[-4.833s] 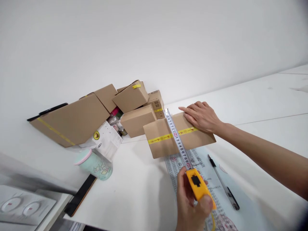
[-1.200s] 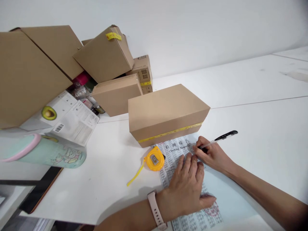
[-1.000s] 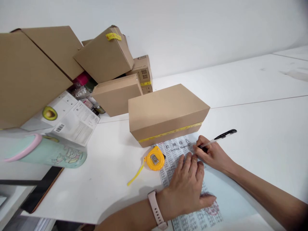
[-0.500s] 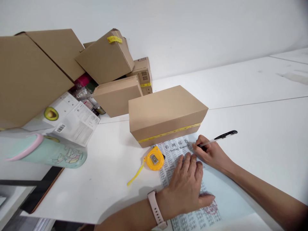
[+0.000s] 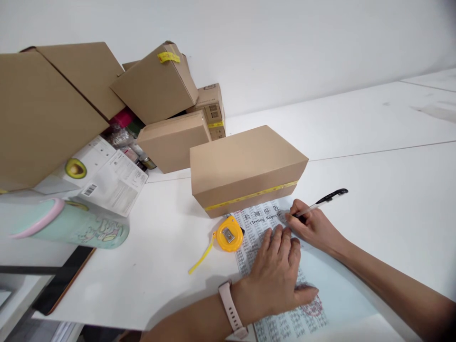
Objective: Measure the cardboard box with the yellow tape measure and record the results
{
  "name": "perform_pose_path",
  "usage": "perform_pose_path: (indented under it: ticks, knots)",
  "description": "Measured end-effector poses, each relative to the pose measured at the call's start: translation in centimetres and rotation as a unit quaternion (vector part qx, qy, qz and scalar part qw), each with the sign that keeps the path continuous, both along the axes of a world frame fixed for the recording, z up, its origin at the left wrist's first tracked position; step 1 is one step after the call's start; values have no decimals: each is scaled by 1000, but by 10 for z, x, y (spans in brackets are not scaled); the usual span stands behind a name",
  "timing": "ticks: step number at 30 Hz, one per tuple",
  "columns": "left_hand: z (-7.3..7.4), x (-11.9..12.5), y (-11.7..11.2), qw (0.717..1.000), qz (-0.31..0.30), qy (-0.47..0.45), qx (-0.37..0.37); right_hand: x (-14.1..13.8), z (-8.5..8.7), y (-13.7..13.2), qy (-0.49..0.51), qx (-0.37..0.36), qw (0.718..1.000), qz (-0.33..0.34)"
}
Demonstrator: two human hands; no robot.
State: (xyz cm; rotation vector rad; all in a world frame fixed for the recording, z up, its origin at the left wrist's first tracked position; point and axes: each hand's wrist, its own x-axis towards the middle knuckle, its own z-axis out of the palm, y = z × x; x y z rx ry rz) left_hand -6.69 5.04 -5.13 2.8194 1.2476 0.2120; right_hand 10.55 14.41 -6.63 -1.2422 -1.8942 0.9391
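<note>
Testing report sheet point(image 5: 251, 242) lies flat on the white table point(image 5: 149, 275), its titled end against the near foot of the taped cardboard box point(image 5: 249, 161). Can't tell if the edge runs under it. Black-and-clear pen point(image 5: 324, 198) is on the sheet near the title, clamped between thumb and fingers of my right hand point(image 5: 311, 225); tip hidden by the fingers, so contact and ink unconfirmed. Reads as a writing step to me.

My left hand point(image 5: 276, 280) grips nothing: palm down on the print, fingers side by side, thumb out toward the red stamp point(image 5: 312, 304). It works as the paper clamp. Fingertips sit right beside the writing hand; can't tell if they touch.

How I'd do it well: left palm loaded down, not sideways, so the sheet can't skate. Pinch low on the barrel, moderate squeeze, small finger strokes with the wrist planted. Pick blank paper; the printed block is dense and would swallow handwriting. If strokes need room, slide the left fingers back a little first. Don't push the sheet into the box; it could buckle.

Further out: yellow tape measure point(image 5: 230, 235) on the sheet's left margin, blade not visibly drawn out, yellow strap point(image 5: 201, 257) trailing. Fine there, just don't sweep it with the left forearm. Mint bottle point(image 5: 85, 225) and stacked cartons point(image 5: 156, 83) off left, well apart from both hands.
</note>
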Motion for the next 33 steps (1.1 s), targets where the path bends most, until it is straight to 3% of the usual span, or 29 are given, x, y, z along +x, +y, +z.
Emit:
perform_pose_path:
  ticks: [33]
  knots:
    - [0,0,0,1000,-1,-3,0,-1,1,-2,-1,-9,1000,-21]
